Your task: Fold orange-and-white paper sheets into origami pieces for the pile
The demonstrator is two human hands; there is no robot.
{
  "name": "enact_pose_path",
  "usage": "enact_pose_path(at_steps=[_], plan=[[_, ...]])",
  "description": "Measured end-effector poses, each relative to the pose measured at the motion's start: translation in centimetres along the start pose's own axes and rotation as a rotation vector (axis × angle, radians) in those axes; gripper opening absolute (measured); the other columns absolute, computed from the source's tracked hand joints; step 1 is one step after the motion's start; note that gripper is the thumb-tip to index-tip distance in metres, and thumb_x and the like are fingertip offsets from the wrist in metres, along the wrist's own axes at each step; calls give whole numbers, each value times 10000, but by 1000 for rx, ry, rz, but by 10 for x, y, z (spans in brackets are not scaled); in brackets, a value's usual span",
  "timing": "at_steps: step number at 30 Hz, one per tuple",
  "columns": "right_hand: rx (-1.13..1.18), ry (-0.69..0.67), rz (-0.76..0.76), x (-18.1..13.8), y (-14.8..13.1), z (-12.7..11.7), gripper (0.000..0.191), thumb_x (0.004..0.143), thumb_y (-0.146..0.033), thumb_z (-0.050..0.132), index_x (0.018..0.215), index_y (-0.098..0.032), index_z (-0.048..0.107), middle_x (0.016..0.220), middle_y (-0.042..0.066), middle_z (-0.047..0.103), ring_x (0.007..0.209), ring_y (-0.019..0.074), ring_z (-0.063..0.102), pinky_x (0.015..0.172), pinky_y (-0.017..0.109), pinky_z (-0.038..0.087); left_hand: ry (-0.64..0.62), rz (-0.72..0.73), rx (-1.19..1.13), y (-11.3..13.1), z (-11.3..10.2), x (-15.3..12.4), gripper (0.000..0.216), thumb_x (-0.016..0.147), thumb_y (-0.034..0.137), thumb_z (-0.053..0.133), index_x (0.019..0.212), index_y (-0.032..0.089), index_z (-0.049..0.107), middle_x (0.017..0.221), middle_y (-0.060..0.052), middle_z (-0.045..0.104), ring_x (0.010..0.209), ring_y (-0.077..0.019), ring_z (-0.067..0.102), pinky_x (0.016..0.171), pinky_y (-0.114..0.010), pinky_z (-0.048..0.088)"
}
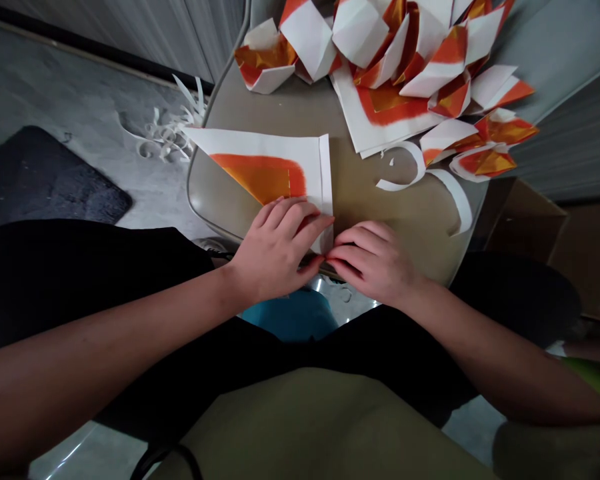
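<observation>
A white sheet of paper with an orange and gold panel [275,163], folded into a triangle, lies on a tan chair seat [375,207]. My left hand [275,250] rests flat on its near corner, fingers together and pressing down. My right hand [375,260] is beside it, fingers curled and pinching the same corner of the folded paper where both hands meet.
A heap of folded white and orange paper pieces [410,60] covers the far part of the seat. Curled white paper strips [430,180] lie to the right; more strips [167,130] litter the grey floor to the left. A dark mat [40,177] lies at far left.
</observation>
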State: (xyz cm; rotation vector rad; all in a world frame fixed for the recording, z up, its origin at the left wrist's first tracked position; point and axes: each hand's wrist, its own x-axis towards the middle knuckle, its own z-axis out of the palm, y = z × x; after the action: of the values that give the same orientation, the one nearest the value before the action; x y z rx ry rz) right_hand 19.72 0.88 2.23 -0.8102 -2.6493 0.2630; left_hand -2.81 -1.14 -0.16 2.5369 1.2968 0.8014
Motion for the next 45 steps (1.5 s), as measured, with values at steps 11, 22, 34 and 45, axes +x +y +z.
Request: enact_pose_path(at_steps=[11, 22, 34, 45], plan=[[42, 11, 0, 0, 1, -2, 82, 934, -190, 667, 899, -200, 740, 932, 65, 743, 862, 223, 610, 791, 386, 539, -4, -20, -38, -1, 0, 0, 424, 952, 304, 599, 1353, 168, 615, 1274, -145, 650, 1262, -334, 575, 1045, -508, 497], [57, 21, 56, 1, -1, 2, 85, 917, -180, 671, 895, -227, 739, 904, 45, 735, 844, 220, 609, 788, 392, 533, -1, -4, -20, 0, 0, 0, 428, 941, 289, 600, 1350, 161, 614, 1268, -158, 648, 1258, -348, 576, 1036, -529, 505], [87, 48, 117, 7, -3, 2, 73, 929, -169, 662, 893, -219, 702, 855, 39, 724, 807, 211, 601, 770, 372, 528, 14, 4, 2, 0, 1, 0, 429, 947, 311, 591, 1345, 152, 614, 1264, -155, 652, 1254, -342, 585, 1034, -503, 503], [224, 82, 229, 12, -1, 3, 78, 945, -178, 648, 881, -212, 677, 845, 41, 736, 785, 200, 627, 773, 367, 536, 9, 0, -7, -2, 3, -2, 522, 915, 297, 605, 1402, 111, 576, 1290, -172, 642, 1263, -353, 571, 1051, -521, 491]])
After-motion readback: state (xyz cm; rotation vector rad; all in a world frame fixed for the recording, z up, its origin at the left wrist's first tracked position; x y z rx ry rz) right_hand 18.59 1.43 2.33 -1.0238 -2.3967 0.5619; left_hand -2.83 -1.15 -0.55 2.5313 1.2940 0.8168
